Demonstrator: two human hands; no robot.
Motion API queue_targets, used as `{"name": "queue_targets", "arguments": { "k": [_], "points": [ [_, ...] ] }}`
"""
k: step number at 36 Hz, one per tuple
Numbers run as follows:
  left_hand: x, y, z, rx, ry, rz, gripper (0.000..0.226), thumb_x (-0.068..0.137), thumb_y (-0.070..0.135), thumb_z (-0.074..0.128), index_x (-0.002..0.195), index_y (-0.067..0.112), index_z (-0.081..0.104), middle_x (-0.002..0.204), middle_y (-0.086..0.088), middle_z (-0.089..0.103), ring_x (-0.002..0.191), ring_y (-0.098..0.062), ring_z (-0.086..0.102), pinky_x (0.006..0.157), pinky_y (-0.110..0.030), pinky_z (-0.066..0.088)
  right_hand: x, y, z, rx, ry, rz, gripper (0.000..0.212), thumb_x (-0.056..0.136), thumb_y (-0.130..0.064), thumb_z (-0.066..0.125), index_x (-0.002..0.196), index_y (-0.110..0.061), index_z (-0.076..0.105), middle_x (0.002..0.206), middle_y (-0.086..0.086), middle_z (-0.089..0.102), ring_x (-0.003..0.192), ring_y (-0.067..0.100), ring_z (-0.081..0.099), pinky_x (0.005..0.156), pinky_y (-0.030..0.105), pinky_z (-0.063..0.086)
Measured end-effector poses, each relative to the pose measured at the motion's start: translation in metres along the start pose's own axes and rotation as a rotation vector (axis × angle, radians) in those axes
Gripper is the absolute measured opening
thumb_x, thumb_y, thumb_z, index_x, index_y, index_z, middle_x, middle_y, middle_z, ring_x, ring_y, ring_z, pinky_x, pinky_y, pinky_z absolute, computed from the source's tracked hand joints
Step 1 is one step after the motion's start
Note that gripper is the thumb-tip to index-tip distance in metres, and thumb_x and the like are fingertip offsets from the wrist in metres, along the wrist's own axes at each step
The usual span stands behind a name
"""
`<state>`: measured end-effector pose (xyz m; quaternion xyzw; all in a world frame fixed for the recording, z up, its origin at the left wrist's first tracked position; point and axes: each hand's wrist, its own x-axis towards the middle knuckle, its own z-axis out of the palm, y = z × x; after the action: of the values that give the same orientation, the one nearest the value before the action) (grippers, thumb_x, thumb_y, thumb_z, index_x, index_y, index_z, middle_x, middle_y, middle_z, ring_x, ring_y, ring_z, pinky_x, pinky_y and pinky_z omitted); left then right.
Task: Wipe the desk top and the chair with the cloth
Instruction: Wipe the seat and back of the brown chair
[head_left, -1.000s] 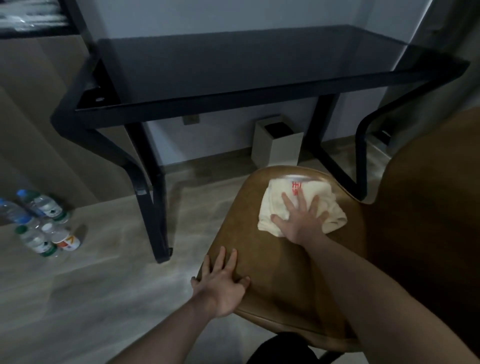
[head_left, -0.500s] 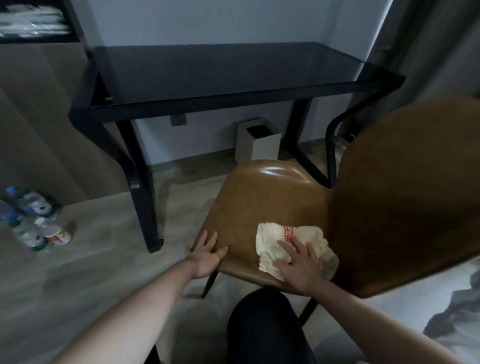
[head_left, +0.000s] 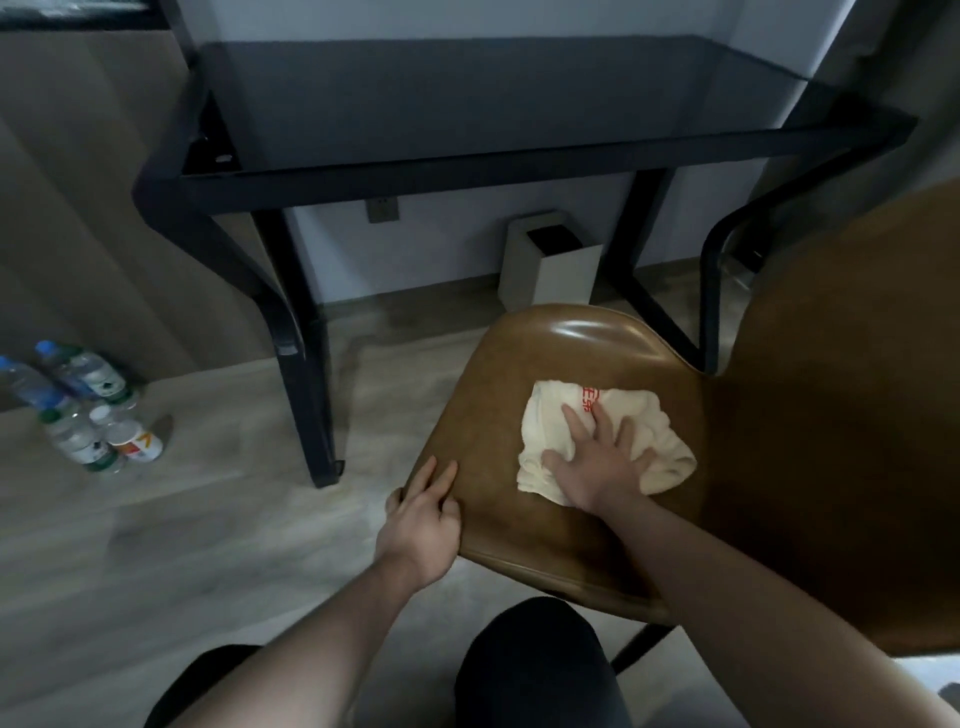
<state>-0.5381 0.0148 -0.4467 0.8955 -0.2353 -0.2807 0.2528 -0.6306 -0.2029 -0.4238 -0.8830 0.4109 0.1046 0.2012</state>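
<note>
A brown leather chair (head_left: 524, 374) stands in front of me, its tall backrest at the right. A crumpled white cloth (head_left: 649, 421) with red print lies on the middle of the seat. My right hand (head_left: 597, 462) presses flat on the cloth with its fingers spread. At the seat's left front edge, my left hand (head_left: 423, 514) grips the rim, fingers on top. Beyond the chair stands the black desk with a dark glass top (head_left: 467, 98).
A white square bin (head_left: 550, 265) stands under the desk against the wall. Several water bottles (head_left: 78, 410) and a small cup lie on the wooden floor at the left. The desk's black legs (head_left: 306, 379) stand close to the chair's left. My dark-clad knees are at the bottom.
My right hand has slid the cloth from the seat's near edge back toward the middle of the seat. My left hand stays on the seat's left edge.
</note>
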Motion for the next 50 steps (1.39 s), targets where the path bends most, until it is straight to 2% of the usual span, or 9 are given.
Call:
{"name": "queue_targets", "arguments": {
  "k": [4, 10, 16, 19, 22, 26, 34, 43, 50],
  "points": [
    [-0.008, 0.008, -0.004, 0.07, 0.01, -0.027, 0.055, 0.105, 0.037, 0.025, 0.158, 0.046, 0.02, 0.168, 0.02, 0.004, 0.154, -0.027, 0.013, 0.12, -0.041, 0.029, -0.023, 0.021, 0.004, 0.003, 0.065, -0.095, 0.065, 0.1, -0.054, 0.041, 0.16, -0.042, 0.019, 0.171, -0.008, 0.004, 0.157, 0.032, -0.003, 0.121, 0.064, 0.003],
    [-0.02, 0.021, -0.01, 0.114, 0.037, -0.122, 0.058, 0.103, 0.039, 0.025, 0.161, 0.034, 0.019, 0.17, 0.007, 0.011, 0.15, -0.03, 0.023, 0.116, -0.041, 0.033, -0.078, 0.041, 0.009, 0.01, -0.012, -0.116, 0.059, 0.102, -0.052, 0.041, 0.158, -0.046, 0.023, 0.17, -0.017, 0.005, 0.157, 0.024, -0.001, 0.122, 0.059, 0.009],
    [-0.028, 0.018, -0.012, -0.033, -0.042, -0.153, 0.058, 0.107, 0.04, 0.019, 0.163, 0.03, 0.007, 0.171, 0.005, -0.001, 0.153, -0.036, 0.011, 0.123, -0.044, 0.018, -0.097, 0.027, 0.017, 0.105, -0.141, -0.086, 0.065, 0.097, -0.062, 0.024, 0.159, -0.043, 0.023, 0.168, -0.017, 0.006, 0.158, 0.02, -0.006, 0.127, 0.051, -0.002],
    [-0.027, 0.013, -0.016, -0.048, -0.079, -0.147, 0.059, 0.107, 0.043, 0.019, 0.163, 0.03, 0.005, 0.171, 0.005, -0.004, 0.154, -0.036, 0.008, 0.125, -0.043, 0.014, -0.089, 0.017, 0.023, 0.075, -0.23, -0.077, 0.062, 0.096, -0.064, 0.018, 0.156, -0.048, 0.022, 0.166, -0.022, 0.001, 0.157, 0.025, -0.013, 0.123, 0.06, -0.004],
    [-0.027, 0.013, -0.017, -0.053, -0.08, -0.139, 0.059, 0.107, 0.041, 0.02, 0.163, 0.029, 0.005, 0.171, 0.005, -0.004, 0.155, -0.035, 0.008, 0.125, -0.043, 0.014, -0.082, 0.006, 0.024, -0.002, -0.268, -0.113, 0.056, 0.102, -0.054, 0.029, 0.157, -0.049, 0.02, 0.17, -0.014, -0.007, 0.156, 0.03, -0.016, 0.12, 0.067, -0.004],
    [-0.021, 0.01, -0.011, -0.055, -0.05, -0.13, 0.058, 0.107, 0.039, 0.021, 0.163, 0.029, 0.009, 0.171, 0.005, -0.001, 0.153, -0.034, 0.013, 0.124, -0.042, 0.019, -0.071, -0.019, 0.017, 0.074, -0.295, -0.14, 0.059, 0.104, -0.045, 0.037, 0.157, -0.055, 0.014, 0.168, -0.018, -0.016, 0.154, 0.03, -0.025, 0.119, 0.064, -0.012],
    [-0.005, 0.002, 0.0, -0.017, 0.008, -0.099, 0.057, 0.108, 0.039, 0.022, 0.163, 0.028, 0.013, 0.171, 0.006, 0.0, 0.152, -0.032, 0.017, 0.123, -0.04, 0.023, -0.012, -0.045, 0.027, -0.099, -0.121, -0.222, 0.072, 0.097, -0.063, 0.033, 0.157, -0.055, -0.006, 0.165, -0.013, -0.03, 0.149, 0.032, -0.035, 0.114, 0.068, -0.023],
    [-0.002, -0.003, 0.005, -0.015, 0.047, -0.07, 0.056, 0.108, 0.038, 0.024, 0.162, 0.031, 0.014, 0.17, 0.008, 0.002, 0.153, -0.025, 0.017, 0.125, -0.039, 0.018, 0.071, -0.061, 0.007, -0.152, 0.044, -0.16, 0.071, 0.096, -0.068, 0.023, 0.161, -0.048, 0.0, 0.169, -0.01, -0.019, 0.154, 0.037, -0.022, 0.115, 0.072, -0.014],
    [-0.003, -0.003, 0.004, 0.015, 0.03, -0.074, 0.057, 0.108, 0.041, 0.023, 0.163, 0.032, 0.01, 0.17, 0.007, -0.001, 0.154, -0.025, 0.016, 0.125, -0.042, 0.017, 0.11, -0.013, -0.028, -0.205, 0.117, -0.076, 0.067, 0.1, -0.066, 0.014, 0.158, -0.047, -0.013, 0.166, -0.015, -0.029, 0.154, 0.034, -0.023, 0.11, 0.078, -0.009]
  ]
}}
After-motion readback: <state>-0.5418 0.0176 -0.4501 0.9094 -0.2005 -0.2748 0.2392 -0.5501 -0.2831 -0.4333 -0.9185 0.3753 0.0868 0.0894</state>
